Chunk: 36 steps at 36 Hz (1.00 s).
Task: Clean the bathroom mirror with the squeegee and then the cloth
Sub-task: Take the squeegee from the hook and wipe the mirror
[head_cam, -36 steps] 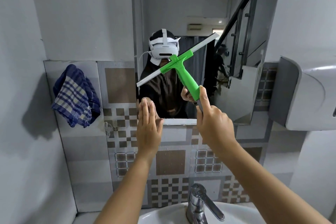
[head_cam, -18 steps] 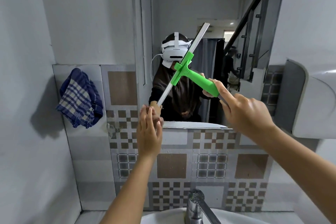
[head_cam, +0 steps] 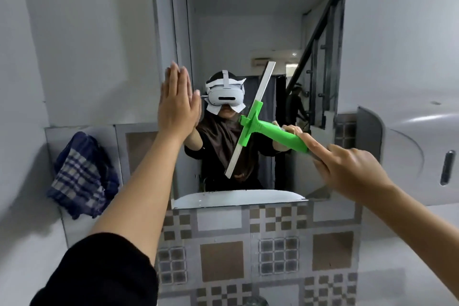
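The tall bathroom mirror [head_cam: 248, 20] hangs on the wall ahead, above patterned tiles. My right hand [head_cam: 347, 169] grips the green handle of the squeegee [head_cam: 263, 131], index finger laid along it. Its white blade stands nearly upright, tilted right, against the lower middle of the glass. My left hand [head_cam: 177, 104] is flat, fingers straight and together, pressed at the mirror's left edge and holding nothing. A blue checked cloth [head_cam: 83, 176] hangs on the left wall, apart from both hands.
A white dispenser [head_cam: 409, 156] juts from the wall right of the mirror. Patterned tiles [head_cam: 248, 256] cover the wall below the glass. A tap top [head_cam: 255, 302] shows at the bottom edge. Plain grey walls flank both sides.
The squeegee blade has swung from a shallow slant to nearly upright and shifted right. My left hand has risen from the mirror's bottom edge to its left edge. The view has tilted upward.
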Motion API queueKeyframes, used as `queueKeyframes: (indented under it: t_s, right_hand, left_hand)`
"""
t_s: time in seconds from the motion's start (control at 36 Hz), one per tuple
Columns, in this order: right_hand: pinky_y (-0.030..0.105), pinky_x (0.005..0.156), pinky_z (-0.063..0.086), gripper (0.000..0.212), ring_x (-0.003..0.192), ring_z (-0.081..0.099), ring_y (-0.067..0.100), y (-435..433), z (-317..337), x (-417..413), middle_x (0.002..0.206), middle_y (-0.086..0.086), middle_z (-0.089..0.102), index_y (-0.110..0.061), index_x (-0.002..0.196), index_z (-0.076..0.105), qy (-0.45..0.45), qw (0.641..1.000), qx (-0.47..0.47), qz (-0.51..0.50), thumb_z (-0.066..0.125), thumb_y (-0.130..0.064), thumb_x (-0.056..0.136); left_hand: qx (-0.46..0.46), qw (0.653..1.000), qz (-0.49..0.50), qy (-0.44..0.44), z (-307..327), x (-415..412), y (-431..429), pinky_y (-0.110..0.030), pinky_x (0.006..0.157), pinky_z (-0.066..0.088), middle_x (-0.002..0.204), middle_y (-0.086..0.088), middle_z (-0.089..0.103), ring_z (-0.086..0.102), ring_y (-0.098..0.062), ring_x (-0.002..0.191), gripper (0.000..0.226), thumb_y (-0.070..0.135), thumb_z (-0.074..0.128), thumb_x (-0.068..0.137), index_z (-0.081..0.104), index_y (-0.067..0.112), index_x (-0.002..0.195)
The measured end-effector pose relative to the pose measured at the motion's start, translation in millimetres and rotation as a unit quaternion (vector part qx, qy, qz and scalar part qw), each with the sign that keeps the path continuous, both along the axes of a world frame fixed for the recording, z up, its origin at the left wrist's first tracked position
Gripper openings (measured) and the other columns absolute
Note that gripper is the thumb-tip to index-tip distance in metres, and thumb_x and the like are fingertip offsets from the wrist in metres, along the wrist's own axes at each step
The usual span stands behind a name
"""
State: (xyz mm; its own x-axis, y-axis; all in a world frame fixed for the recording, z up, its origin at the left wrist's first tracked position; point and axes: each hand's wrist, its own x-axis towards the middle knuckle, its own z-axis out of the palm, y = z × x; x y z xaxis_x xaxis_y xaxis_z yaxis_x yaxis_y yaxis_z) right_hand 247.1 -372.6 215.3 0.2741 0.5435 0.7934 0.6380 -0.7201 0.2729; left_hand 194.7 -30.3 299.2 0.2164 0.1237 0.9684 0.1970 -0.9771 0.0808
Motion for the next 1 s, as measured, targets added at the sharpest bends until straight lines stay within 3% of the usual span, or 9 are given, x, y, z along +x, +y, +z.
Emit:
queueKeyframes:
  t_s: [0.11,0.22,0.31,0.42,0.53,0.61,0.72,0.81,1.0]
  right_hand:
    - [0.022,0.036,0.027,0.054,0.03,0.041,0.028,-13,-14,9,0.052,0.008,0.053,-0.024,0.14,0.028,0.045,0.998,0.033,0.021,0.041,-0.027,0.088]
    - [0.027,0.031,0.039,0.069,0.033,0.039,0.021,-17,-41,14,0.055,0.008,0.055,-0.016,0.14,0.028,0.076,0.994,0.073,0.036,0.063,-0.014,0.081]
    - [0.041,0.037,0.049,0.071,0.041,0.053,0.027,-11,-65,10,0.064,0.009,0.06,-0.024,0.143,0.02,0.125,0.985,0.113,0.033,0.06,-0.017,0.085]
    - [0.043,0.043,0.052,0.069,0.044,0.054,0.026,4,-91,-6,0.062,0.01,0.061,-0.016,0.144,0.025,0.169,0.967,0.183,0.044,0.061,-0.013,0.086]
    - [0.034,0.045,0.048,0.068,0.045,0.054,0.021,20,-111,-24,0.066,0.01,0.062,-0.018,0.146,0.024,0.244,0.932,0.262,0.062,0.057,-0.007,0.088]
    - [0.025,0.043,0.041,0.065,0.044,0.052,0.016,34,-122,-38,0.062,0.005,0.058,-0.025,0.147,0.019,0.297,0.899,0.315,0.065,0.052,-0.012,0.092]
    - [0.023,0.04,0.037,0.061,0.042,0.043,0.015,54,-131,-52,0.055,0.003,0.049,-0.033,0.147,0.014,0.338,0.859,0.377,0.075,0.046,-0.022,0.095]
    - [0.029,0.042,0.04,0.061,0.044,0.041,0.015,77,-137,-63,0.055,0.006,0.047,-0.036,0.146,0.013,0.364,0.821,0.431,0.09,0.045,-0.023,0.096]
    - [0.03,0.043,0.035,0.058,0.046,0.035,0.014,129,-144,-90,0.057,0.003,0.039,-0.03,0.146,0.018,0.393,0.745,0.524,0.126,0.044,-0.017,0.096]
  left_hand:
    - [0.006,1.0,0.022,0.002,5,8,2,-0.018,0.111,-0.014,0.156,-0.014,0.009,0.006,-0.025,0.144,0.061,0.038,0.024,0.096,0.014,0.007,0.147]
    - [0.004,1.0,0.021,-0.004,4,10,5,-0.025,0.115,-0.006,0.156,-0.014,0.011,0.007,-0.025,0.144,0.061,0.04,0.022,0.096,0.013,0.008,0.147]
    - [0.007,1.0,0.014,-0.005,4,10,5,-0.031,0.117,0.0,0.156,-0.014,0.011,0.007,-0.026,0.144,0.062,0.04,0.022,0.096,0.013,0.008,0.147]
    - [0.012,1.0,0.002,-0.005,2,9,4,-0.029,0.115,-0.001,0.157,-0.014,0.007,0.004,-0.026,0.145,0.062,0.04,0.022,0.096,0.011,0.008,0.148]
    - [0.013,1.0,-0.013,0.003,2,6,4,-0.032,0.115,0.001,0.157,-0.015,0.005,0.003,-0.027,0.145,0.061,0.034,0.033,0.098,0.01,0.008,0.148]
    - [0.025,0.999,-0.018,0.015,2,4,7,-0.031,0.115,-0.001,0.157,-0.015,0.003,0.001,-0.028,0.145,0.063,0.033,0.036,0.098,0.008,0.008,0.148]
    - [0.039,0.998,-0.029,0.042,0,1,14,-0.03,0.115,-0.002,0.157,-0.014,0.001,0.0,-0.027,0.145,0.065,0.033,0.039,0.097,0.007,0.01,0.149]
    - [0.044,0.996,-0.045,0.06,-2,-3,16,-0.033,0.116,0.0,0.157,-0.014,0.0,-0.002,-0.028,0.145,0.066,0.032,0.041,0.096,0.007,0.01,0.149]
    - [0.033,0.992,-0.085,0.088,-10,-10,13,-0.036,0.116,0.0,0.157,-0.012,-0.005,-0.006,-0.027,0.144,0.068,0.028,0.044,0.095,0.005,0.011,0.149]
